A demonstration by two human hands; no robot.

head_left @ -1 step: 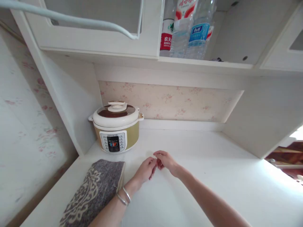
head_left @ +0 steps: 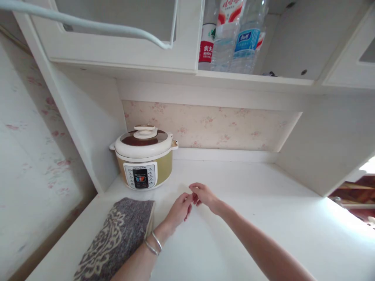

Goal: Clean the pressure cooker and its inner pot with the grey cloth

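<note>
My left hand and my right hand meet fingertip to fingertip just above the white countertop, in front of the cooker. The right hand's fingers are curled into a pinch against the left hand's gathered fingers. Whatever lies between them is too small to make out. Two silver bangles circle my left wrist. A cream and olive electric pressure cooker with its lid on stands at the back left, a hand's length from my hands.
A grey patterned cloth-covered pad lies at the counter's front left, beside my left forearm. Water bottles stand on the shelf overhead. A white cabinet door hangs above the cooker. White side panels close the niche left and right.
Both hands have shifted slightly away from me, the right hand's pinch a little higher. Nothing else has moved.
</note>
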